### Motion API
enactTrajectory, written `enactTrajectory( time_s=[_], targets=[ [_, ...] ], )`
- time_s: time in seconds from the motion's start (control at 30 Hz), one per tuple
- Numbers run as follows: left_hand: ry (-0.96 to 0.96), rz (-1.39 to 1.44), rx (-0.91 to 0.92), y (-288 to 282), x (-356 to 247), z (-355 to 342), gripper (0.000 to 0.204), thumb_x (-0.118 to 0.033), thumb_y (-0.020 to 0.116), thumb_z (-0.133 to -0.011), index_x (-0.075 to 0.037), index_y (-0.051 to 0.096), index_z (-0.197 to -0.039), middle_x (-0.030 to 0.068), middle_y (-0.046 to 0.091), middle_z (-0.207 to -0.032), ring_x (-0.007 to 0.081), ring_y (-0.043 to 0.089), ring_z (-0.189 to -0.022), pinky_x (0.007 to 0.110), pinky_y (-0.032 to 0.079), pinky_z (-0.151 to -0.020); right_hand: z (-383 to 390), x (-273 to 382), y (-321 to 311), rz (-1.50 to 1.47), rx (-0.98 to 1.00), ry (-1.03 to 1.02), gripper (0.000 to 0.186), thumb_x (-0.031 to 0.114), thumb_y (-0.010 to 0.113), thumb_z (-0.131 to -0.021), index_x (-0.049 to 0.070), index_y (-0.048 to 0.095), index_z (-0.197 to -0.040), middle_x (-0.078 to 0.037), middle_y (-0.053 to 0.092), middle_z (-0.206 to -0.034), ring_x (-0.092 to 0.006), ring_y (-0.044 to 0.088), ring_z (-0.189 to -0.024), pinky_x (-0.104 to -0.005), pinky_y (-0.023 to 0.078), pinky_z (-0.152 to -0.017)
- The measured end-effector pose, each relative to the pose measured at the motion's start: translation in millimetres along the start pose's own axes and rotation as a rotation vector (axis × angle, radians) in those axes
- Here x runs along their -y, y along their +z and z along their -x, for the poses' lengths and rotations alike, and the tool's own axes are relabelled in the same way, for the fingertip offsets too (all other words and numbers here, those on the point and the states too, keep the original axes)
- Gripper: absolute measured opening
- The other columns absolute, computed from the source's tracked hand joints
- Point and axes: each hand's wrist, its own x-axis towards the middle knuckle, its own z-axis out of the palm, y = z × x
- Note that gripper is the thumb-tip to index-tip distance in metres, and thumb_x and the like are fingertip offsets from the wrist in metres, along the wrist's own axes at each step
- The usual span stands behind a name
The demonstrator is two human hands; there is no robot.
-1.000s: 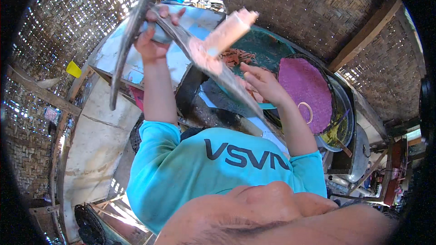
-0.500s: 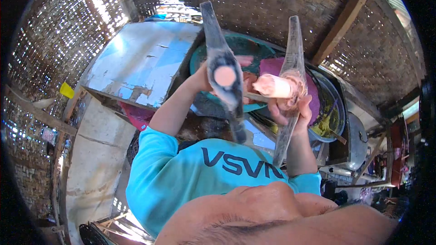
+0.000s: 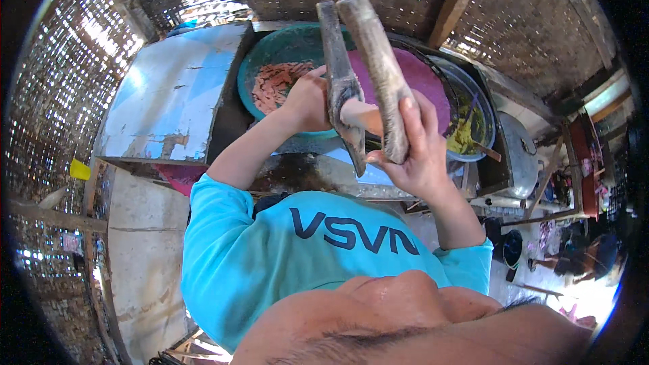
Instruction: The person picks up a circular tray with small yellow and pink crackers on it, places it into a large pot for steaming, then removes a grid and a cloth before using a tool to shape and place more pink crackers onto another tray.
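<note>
Two long wooden pieces of a hand press stand side by side, tilted, in front of me. My left hand [image 3: 307, 103] grips the left press piece [image 3: 335, 51], which has a round hole at its middle; some of its fingers are hidden behind the wood. My right hand [image 3: 422, 152] is closed round the lower part of the right piece, a thick plunger bar [image 3: 380, 51]. A pale pinkish peg [image 3: 362, 116] joins the two, its end at or in the hole. Crumbly pink dough [image 3: 274, 86] lies in a teal basin [image 3: 245, 84] behind my left hand.
A purple round tray or lid [image 3: 426, 84] lies behind my right hand. Right of it a grey basin [image 3: 488, 111] holds a yellow-green mass [image 3: 462, 140] and a utensil. A metal pot [image 3: 519, 155] stands farther right. At left is a peeling blue-white board [image 3: 159, 108].
The two press pieces have come together, and the peg's free end has met the holed piece. My right hand has moved left and turned its bar. More of the pink dough shows.
</note>
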Motion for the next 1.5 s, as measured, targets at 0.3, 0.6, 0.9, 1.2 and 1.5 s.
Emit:
enactTrajectory(
  time_s=[0.3, 0.6, 0.9, 1.2, 1.5],
  targets=[
    [-0.063, 0.189, -0.048, 31, -21, -1, 0.054, -0.035, 0.072, -0.052, -0.011, 0.056, -0.098, 0.0064, 0.058, -0.098, 0.0216, 0.054, -0.093, 0.033, 0.042, -0.081, 30, -8, 22, -0.120, -0.041, 0.160, 0.079, 0.032, 0.073, -0.057, 0.023, 0.032, -0.124, -0.020, 0.033, -0.113, -0.0378, 0.050, -0.091, -0.0409, 0.049, -0.065],
    [-0.384, 0.599, -0.152, 77, -2, -9, 0.062, -0.033, 0.075, -0.048, -0.009, 0.053, -0.101, 0.0091, 0.058, -0.098, 0.0242, 0.055, -0.092, 0.033, 0.043, -0.079, 36, -68, 19, -0.913, 0.238, 0.451, 0.093, 0.035, 0.072, -0.060, 0.004, 0.018, -0.130, -0.020, 0.020, -0.130, -0.0292, 0.032, -0.116, -0.0349, 0.024, -0.098],
    [-0.059, 2.119, -0.030, 6, -10, -109, 0.093, -0.023, 0.071, -0.056, -0.002, 0.018, -0.129, 0.0131, 0.033, -0.127, 0.0277, 0.029, -0.120, 0.042, 0.025, -0.097, 74, -111, -14, -1.693, 0.737, 0.775, 0.103, 0.069, 0.054, -0.057, -0.003, 0.025, -0.125, -0.020, 0.047, -0.104, -0.0295, 0.051, -0.092, -0.0376, 0.043, -0.078],
    [0.250, 1.881, -0.071, 55, -6, -178, 0.073, -0.026, 0.064, -0.068, -0.003, 0.027, -0.126, 0.0125, 0.040, -0.121, 0.0273, 0.033, -0.118, 0.044, 0.027, -0.096, 73, -175, -75, -1.671, 0.840, 0.822, 0.113, 0.081, 0.040, -0.053, -0.005, 0.025, -0.124, -0.020, 0.050, -0.096, -0.0283, 0.052, -0.085, -0.0359, 0.044, -0.072],
    [-0.444, 2.467, -0.341, 169, 56, -187, 0.062, -0.062, 0.041, -0.073, -0.005, 0.052, -0.094, 0.0110, 0.056, -0.092, 0.0294, 0.053, -0.094, 0.042, 0.041, -0.081, 66, -237, -68, -1.321, 0.815, 1.231, 0.096, 0.074, 0.039, -0.063, -0.004, 0.033, -0.118, -0.019, 0.052, -0.097, -0.0275, 0.053, -0.086, -0.0372, 0.042, -0.074]
  ],
)
